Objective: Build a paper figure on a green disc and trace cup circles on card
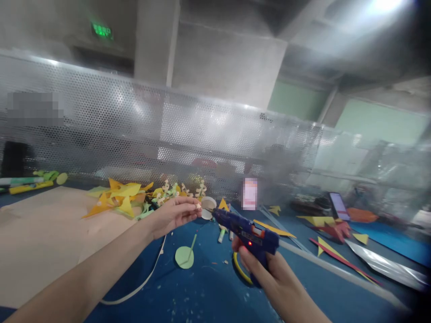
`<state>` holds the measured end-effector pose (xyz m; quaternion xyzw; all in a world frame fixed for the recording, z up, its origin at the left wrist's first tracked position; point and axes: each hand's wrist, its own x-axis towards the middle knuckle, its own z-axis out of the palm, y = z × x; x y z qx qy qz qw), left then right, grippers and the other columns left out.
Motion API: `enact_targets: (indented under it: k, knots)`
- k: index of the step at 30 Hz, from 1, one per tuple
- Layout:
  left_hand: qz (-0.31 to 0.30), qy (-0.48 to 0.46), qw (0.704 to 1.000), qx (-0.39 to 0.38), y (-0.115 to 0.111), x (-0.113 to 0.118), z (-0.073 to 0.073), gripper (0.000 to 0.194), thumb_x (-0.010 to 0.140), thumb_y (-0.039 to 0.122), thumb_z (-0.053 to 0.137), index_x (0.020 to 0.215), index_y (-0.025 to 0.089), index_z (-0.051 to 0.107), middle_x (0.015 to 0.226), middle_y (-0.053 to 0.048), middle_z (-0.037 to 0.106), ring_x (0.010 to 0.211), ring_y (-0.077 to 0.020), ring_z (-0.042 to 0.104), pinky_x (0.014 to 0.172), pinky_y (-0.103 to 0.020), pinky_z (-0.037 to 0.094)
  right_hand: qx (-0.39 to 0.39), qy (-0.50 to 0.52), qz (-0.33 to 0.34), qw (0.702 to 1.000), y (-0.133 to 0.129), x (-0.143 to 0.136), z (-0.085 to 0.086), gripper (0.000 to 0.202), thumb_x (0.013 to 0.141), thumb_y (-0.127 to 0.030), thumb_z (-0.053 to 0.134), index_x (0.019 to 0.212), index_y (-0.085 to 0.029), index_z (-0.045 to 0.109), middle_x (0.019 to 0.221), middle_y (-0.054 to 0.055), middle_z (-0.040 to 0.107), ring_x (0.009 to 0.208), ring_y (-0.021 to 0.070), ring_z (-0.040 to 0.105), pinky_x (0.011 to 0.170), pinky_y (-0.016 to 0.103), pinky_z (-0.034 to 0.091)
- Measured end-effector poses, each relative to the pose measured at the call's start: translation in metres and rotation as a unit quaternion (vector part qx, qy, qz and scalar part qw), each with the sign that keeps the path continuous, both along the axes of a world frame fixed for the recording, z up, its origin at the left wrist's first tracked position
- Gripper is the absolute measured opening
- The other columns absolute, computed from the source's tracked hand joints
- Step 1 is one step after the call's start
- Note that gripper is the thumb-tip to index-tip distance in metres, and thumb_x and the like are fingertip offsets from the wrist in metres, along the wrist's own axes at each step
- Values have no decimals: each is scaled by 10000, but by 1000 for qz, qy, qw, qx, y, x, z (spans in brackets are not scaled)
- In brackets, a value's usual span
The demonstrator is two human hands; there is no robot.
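My right hand (266, 269) is wrapped round the handle of a blue glue gun (249, 233) with a small red light on its side. The gun's nozzle points left, close to the fingertips of my left hand (178, 215). Those fingertips pinch a small pale piece (198, 206). Just behind the nozzle is a round white dish (208, 209). On the blue table below lies a light green paper disc (184, 257) with a thin green stick across it. A yellow ring (243, 270) is partly hidden behind my right hand.
Yellow and orange paper cutouts (123, 197) lie at the back left beside a large beige sheet (43, 237). A white cord (144, 283) curves over the table. At the right are a phone (339, 207), coloured paper scraps and clear plastic (384, 262). A perforated metal screen (202, 121) stands behind.
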<state>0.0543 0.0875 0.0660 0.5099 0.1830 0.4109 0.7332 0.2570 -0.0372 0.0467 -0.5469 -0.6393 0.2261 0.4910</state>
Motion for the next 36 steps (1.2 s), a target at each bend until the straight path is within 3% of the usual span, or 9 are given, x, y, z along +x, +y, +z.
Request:
enact_targets:
  k: [4, 7, 9, 13, 18, 28, 36]
  knots:
    - [-17, 9, 1000, 1, 0, 0, -1, 97, 707, 148, 690, 797, 113, 683, 765, -42, 680, 720, -97, 636, 697, -161, 488, 6, -62, -12, 998, -2, -2, 0, 408, 792, -554, 434, 812, -180, 597, 594, 17, 562, 582, 167, 520, 568, 274, 420]
    - [-27, 13, 1000, 3, -2, 1, 0, 111, 703, 152, 694, 806, 113, 688, 762, -39, 681, 723, -99, 637, 707, -170, 483, -26, -68, 33, 997, -3, -2, 0, 407, 818, -538, 394, 797, -175, 576, 515, -3, 527, 512, 154, 516, 523, 265, 415]
    - [-31, 13, 999, 6, -3, 1, 1, 122, 696, 147, 697, 815, 120, 691, 767, -36, 681, 734, -101, 635, 725, -179, 480, -41, -61, 54, 996, -3, -3, 0, 418, 819, -545, 388, 829, -167, 565, 517, -6, 526, 479, 144, 513, 496, 260, 410]
    - [-26, 10, 999, 15, -5, 2, 2, 125, 692, 120, 692, 817, 133, 699, 785, -26, 677, 741, -89, 621, 746, -173, 464, -18, -15, 16, 1000, -4, -7, 4, 412, 816, -549, 398, 844, -163, 538, 493, -39, 458, 425, 119, 458, 459, 254, 373]
    - [-3, 30, 999, 33, -4, 1, 0, 153, 675, 89, 694, 819, 140, 709, 805, -45, 678, 777, -101, 610, 784, -186, 442, -23, 40, 27, 999, -2, -11, 7, 397, 807, -550, 425, 830, -164, 516, 498, -56, 418, 409, 106, 423, 431, 247, 334]
    - [16, 58, 993, 103, -5, 2, 2, 118, 675, 141, 701, 791, 165, 697, 834, -24, 677, 798, -97, 587, 779, -188, 415, -27, 32, 13, 999, -5, -10, 5, 397, 799, -554, 442, 805, -167, 533, 498, -46, 445, 424, 114, 446, 453, 256, 364]
    - [20, 37, 997, 61, -4, 2, 1, 163, 670, 67, 651, 799, 146, 713, 821, -45, 690, 835, -131, 618, 814, -193, 448, -19, 53, 30, 998, -2, -11, 4, 404, 798, -562, 437, 816, -168, 519, 486, -62, 421, 391, 104, 427, 424, 247, 349]
